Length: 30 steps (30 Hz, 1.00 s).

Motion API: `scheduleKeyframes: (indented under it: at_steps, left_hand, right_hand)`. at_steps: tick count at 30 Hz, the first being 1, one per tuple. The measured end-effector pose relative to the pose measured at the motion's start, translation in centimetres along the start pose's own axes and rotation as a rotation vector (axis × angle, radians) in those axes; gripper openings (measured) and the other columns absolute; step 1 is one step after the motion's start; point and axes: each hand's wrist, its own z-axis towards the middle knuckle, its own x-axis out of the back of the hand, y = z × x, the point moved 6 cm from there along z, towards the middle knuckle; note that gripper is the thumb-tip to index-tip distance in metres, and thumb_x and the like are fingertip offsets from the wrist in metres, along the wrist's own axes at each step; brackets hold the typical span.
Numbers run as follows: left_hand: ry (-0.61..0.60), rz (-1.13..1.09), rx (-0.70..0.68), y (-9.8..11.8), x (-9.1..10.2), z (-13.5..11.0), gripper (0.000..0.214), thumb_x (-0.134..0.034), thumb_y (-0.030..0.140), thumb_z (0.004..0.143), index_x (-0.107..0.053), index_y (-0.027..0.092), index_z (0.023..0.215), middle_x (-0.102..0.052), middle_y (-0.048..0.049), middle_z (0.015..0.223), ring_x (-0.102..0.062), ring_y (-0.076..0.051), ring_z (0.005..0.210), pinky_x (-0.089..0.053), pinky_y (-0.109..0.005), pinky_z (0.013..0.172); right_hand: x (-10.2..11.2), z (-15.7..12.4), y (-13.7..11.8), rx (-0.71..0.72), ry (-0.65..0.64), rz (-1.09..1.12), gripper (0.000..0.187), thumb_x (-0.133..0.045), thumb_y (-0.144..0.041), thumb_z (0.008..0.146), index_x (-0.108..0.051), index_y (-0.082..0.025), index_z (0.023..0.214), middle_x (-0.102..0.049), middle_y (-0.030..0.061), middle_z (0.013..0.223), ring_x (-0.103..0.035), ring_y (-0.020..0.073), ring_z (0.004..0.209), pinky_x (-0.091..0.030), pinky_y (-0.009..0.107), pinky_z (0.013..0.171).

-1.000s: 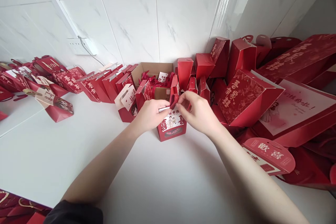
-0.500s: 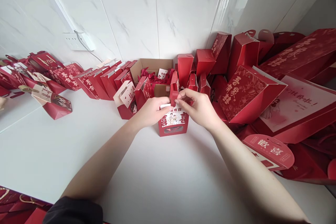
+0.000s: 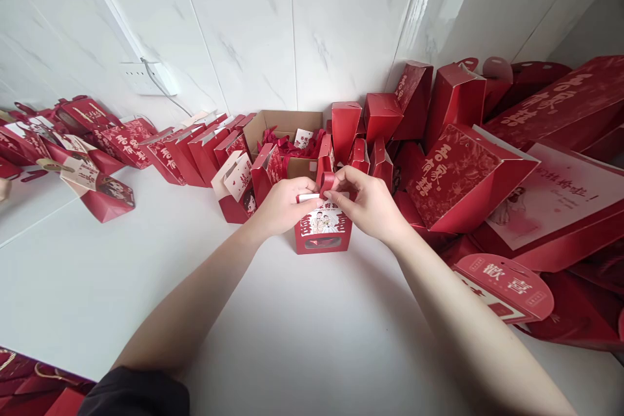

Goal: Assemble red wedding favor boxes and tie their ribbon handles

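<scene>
A small red gift box [image 3: 322,240] with a couple printed on its front and an oval window stands upright on the white table. At its top edge is a dark red ribbon [image 3: 327,181] bent into a loop. My right hand [image 3: 366,203] is closed, thumb and forefinger pinching that ribbon. Closed at the box's upper left, my left hand [image 3: 287,207] has its thumb and fingers on the top edge beside the ribbon. The fingertips partly cover the white strip along the top, so the ribbon's lower part is hidden.
Behind the box is an open cardboard carton [image 3: 258,122] with red ribbons inside. Red gift boxes stand in a row at left, and larger boxes [image 3: 468,175] crowd the right. A round-topped box [image 3: 517,286] lies near my right forearm. Another person's hand [image 3: 4,190] shows at the left edge.
The ribbon between my hands has become a rounder, more visible loop, and my right fingers have curled further around it. The box stays in place; the view has shifted very slightly.
</scene>
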Motion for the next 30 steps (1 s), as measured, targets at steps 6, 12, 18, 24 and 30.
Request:
scheduleKeyframes:
  at_steps: [6, 12, 18, 24, 30]
  left_hand:
    - [0.017, 0.083, -0.088, 0.62, -0.05, -0.08, 0.011, -0.059, 0.03, 0.084, -0.058, 0.019, 0.086, -0.062, 0.0014, 0.079, -0.056, -0.013, 0.071, -0.041, -0.024, 0.063]
    - [0.108, 0.24, -0.133, 0.54, 0.44, -0.14, 0.014, -0.062, 0.033, 0.084, -0.062, 0.02, 0.087, -0.066, 0.0013, 0.077, -0.055, -0.011, 0.064, -0.038, -0.022, 0.057]
    - [0.079, 0.318, -0.18, 0.68, 0.77, -0.34, 0.016, -0.059, 0.033, 0.086, -0.066, 0.019, 0.089, -0.064, 0.0024, 0.072, -0.046, -0.008, 0.054, -0.035, -0.022, 0.053]
    - [0.043, 0.206, -0.103, 0.11, 0.43, 0.04, 0.019, -0.058, 0.034, 0.086, -0.066, 0.017, 0.086, -0.061, 0.002, 0.071, -0.051, -0.01, 0.062, -0.037, -0.021, 0.056]
    - [0.045, 0.201, -0.128, 0.03, 0.24, 0.26, 0.017, -0.058, 0.032, 0.086, -0.063, 0.017, 0.08, -0.054, 0.0045, 0.066, -0.043, -0.008, 0.058, -0.031, -0.02, 0.052]
  right_hand:
    - [0.22, 0.02, -0.05, 0.018, 0.008, -0.002, 0.007, -0.06, -0.017, 0.084, -0.053, -0.021, 0.084, -0.064, -0.0007, 0.081, -0.059, 0.0138, 0.072, -0.045, 0.027, 0.068]
    - [0.62, 0.18, 0.29, 0.015, 0.022, 0.022, 0.007, -0.063, -0.017, 0.083, -0.056, -0.021, 0.083, -0.064, -0.0015, 0.08, -0.059, 0.013, 0.071, -0.045, 0.026, 0.067]
    - [0.55, 0.24, 0.6, 0.002, -0.004, 0.065, 0.005, -0.063, -0.019, 0.083, -0.059, -0.02, 0.081, -0.065, -0.0003, 0.079, -0.059, 0.0136, 0.072, -0.045, 0.027, 0.066]
    - [0.3, 0.16, 0.52, 0.009, -0.006, 0.029, 0.005, -0.063, -0.021, 0.085, -0.058, -0.02, 0.083, -0.065, -0.0005, 0.081, -0.059, 0.0132, 0.072, -0.045, 0.026, 0.066]
    - [0.3, 0.26, 0.65, -0.011, -0.049, 0.073, 0.006, -0.062, -0.021, 0.086, -0.056, -0.021, 0.086, -0.064, -0.001, 0.083, -0.059, 0.0131, 0.076, -0.047, 0.026, 0.069]
